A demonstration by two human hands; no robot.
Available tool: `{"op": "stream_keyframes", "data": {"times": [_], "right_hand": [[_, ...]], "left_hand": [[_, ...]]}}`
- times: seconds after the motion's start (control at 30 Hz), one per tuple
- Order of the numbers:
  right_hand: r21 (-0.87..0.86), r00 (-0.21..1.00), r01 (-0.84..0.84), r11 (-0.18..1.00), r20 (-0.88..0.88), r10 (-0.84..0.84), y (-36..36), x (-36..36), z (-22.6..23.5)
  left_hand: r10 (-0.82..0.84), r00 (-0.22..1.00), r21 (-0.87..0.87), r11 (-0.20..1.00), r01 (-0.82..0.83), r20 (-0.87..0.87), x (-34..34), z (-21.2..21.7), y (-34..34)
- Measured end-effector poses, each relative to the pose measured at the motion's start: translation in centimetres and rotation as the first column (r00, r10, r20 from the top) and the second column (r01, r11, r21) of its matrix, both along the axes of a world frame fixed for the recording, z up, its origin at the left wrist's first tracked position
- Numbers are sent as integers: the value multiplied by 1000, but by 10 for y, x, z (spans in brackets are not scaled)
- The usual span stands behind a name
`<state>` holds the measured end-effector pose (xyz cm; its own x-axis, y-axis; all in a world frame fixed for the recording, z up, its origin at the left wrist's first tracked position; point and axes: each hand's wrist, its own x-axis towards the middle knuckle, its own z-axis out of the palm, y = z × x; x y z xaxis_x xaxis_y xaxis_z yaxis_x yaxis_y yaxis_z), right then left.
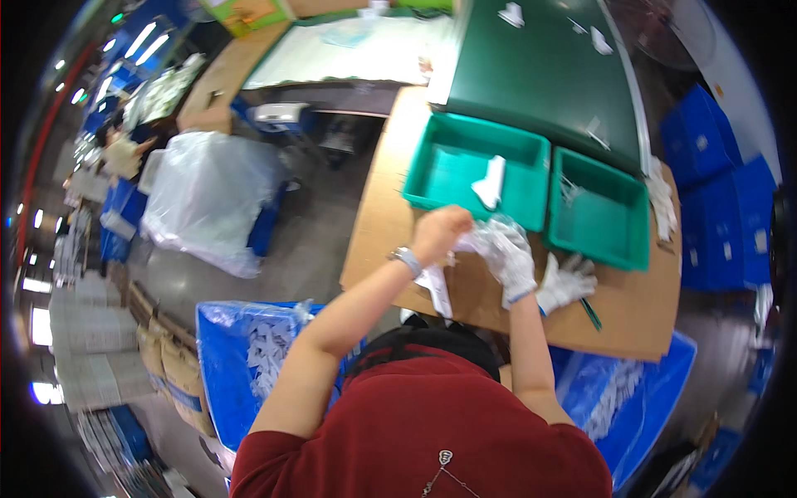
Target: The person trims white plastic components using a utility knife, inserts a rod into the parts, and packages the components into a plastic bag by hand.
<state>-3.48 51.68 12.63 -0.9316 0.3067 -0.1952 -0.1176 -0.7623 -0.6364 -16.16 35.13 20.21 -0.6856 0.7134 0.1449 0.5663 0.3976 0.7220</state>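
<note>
My left hand [442, 232], bare with a watch at the wrist, is closed in a pinch at the near edge of the green tray. My right hand [508, 259] wears a white knit glove, its fingers bent around a crumpled clear plastic piece [501, 224]. Between the hands is a pale translucent bit, blurred, and I cannot make out what my left fingers hold. Below my left hand a white flat piece [436, 290] lies at the table's edge. An empty white glove [566, 284] rests beside my right wrist.
The larger green tray [419, 170] holds a white piece [491, 183]. A smaller green tray [641, 232] stands right of it. Beyond is a dark green conveyor belt [540, 75] with scattered white pieces. Blue bins [217, 365] of white pieces flank me below the wooden table [378, 207].
</note>
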Motion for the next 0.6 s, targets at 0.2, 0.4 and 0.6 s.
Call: {"op": "stream_keyframes", "data": {"times": [0.2, 0.4, 0.6], "right_hand": [[56, 983, -155, 986, 110, 149, 8, -17, -32], [767, 926, -363, 529, 361, 111, -8, -30, -4], [692, 937, -348, 632, 284, 205, 3, -26, 34]], "left_hand": [[66, 995, 96, 993, -73, 75, 3, -6, -18], [108, 991, 126, 985, -117, 78, 0, -30, -35], [225, 951, 171, 950, -262, 211, -24, -48, -56]]}}
